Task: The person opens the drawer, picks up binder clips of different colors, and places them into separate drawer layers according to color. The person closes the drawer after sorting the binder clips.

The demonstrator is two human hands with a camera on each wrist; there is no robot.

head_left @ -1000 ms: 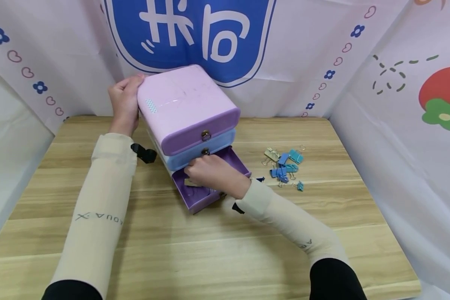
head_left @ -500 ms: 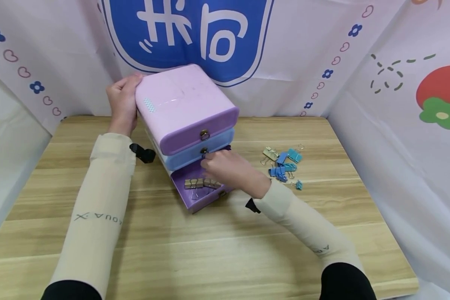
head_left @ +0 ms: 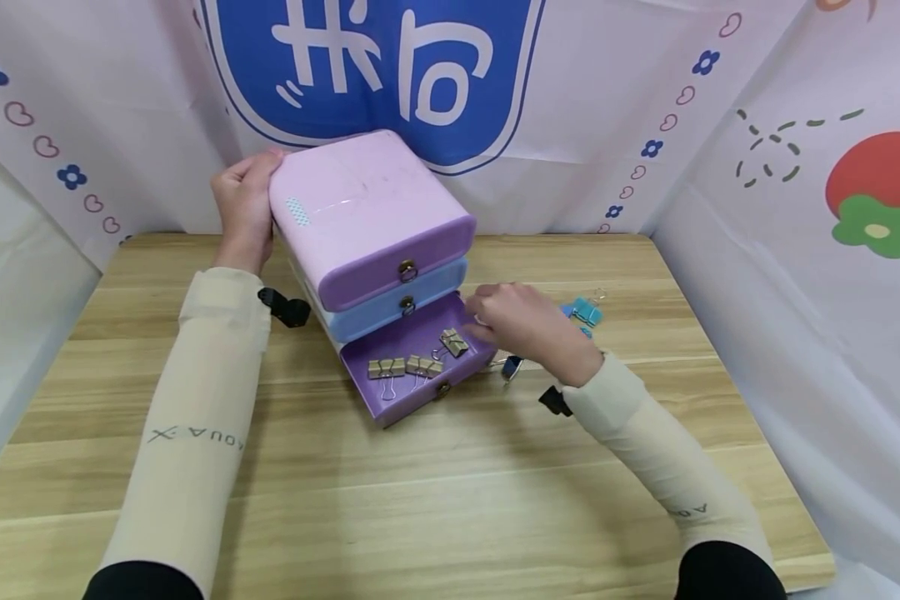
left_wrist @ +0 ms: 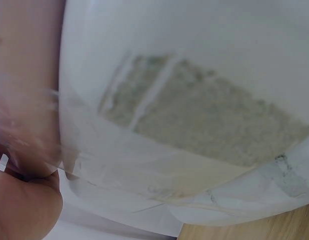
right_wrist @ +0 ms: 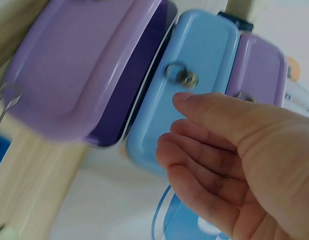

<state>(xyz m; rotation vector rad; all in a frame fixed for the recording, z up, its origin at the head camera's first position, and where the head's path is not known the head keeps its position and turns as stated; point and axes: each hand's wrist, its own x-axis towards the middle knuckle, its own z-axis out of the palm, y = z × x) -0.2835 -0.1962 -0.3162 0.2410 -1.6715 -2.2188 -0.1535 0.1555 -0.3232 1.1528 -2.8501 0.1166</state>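
Clips (head_left: 424, 367) of a dull gold colour lie in the pulled-out bottom drawer (head_left: 405, 343), three in all: two side by side near the front, and one by itself near the right side. Half a second ago the right hand (head_left: 528, 321) covered that third clip; now the hand has slid off to the right and the clip shows. I think it has just been let go there, so one more clip seems to be put away. The right hand holds nothing, its fingers loosely bent, just by the drawer's right edge. The left hand (head_left: 246, 200) is well apart from it and grips the back left corner of the drawer box (head_left: 371, 187). Above the bottom drawer, the blue drawer (head_left: 363, 315) and the top purple drawer (head_left: 360, 282) are pushed in. Just right of the box sits a dark blue clip (head_left: 512, 367). Past the right hand there is a teal clip (head_left: 587, 312), with bits of others partly hidden. All this is on a table (head_left: 270, 492) with wood stripes. White cloth (head_left: 585, 92) hangs behind, with a big blue badge (head_left: 375, 108), hearts and flowers. On the right wall is a red and green picture (head_left: 881, 171).
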